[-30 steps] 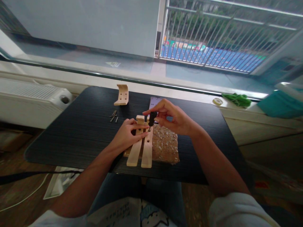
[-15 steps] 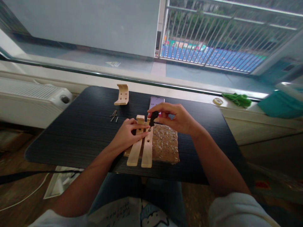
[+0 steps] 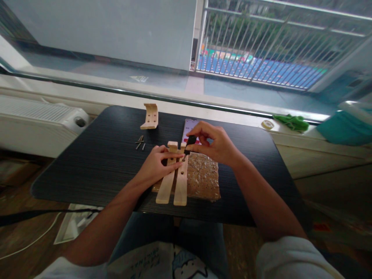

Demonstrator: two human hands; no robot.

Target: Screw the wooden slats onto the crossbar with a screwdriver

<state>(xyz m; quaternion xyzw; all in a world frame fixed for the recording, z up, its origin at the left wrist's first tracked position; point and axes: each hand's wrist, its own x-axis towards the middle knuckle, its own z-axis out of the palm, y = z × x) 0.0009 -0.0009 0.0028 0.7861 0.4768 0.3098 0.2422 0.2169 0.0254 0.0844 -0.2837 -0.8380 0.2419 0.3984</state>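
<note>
My right hand (image 3: pixel 215 144) pinches a short screwdriver (image 3: pixel 191 142) with a black handle. The tip points down at the upper hole of the right wooden slat (image 3: pixel 180 188); whether a screw head sits under it is too small to tell. My left hand (image 3: pixel 158 162) grips the left wooden slat (image 3: pixel 165 189), with its thumb and a finger reaching across to the right one near the tip. Both pale slats have upturned far ends and lie side by side on a brown block (image 3: pixel 203 178) in clear wrapping.
Several loose screws (image 3: pixel 140 142) lie left of the slats. Behind them stands a curved wooden piece (image 3: pixel 151 116) with holes. A phone (image 3: pixel 188 126) lies beyond my right hand on the black table (image 3: pixel 87 155). Tape (image 3: pixel 267 124) and a green cloth (image 3: pixel 293 122) rest on the sill.
My right hand has shifted slightly to the right and turned, its fingers curling more around the screwdriver handle. My left hand and the slats stay in place.
</note>
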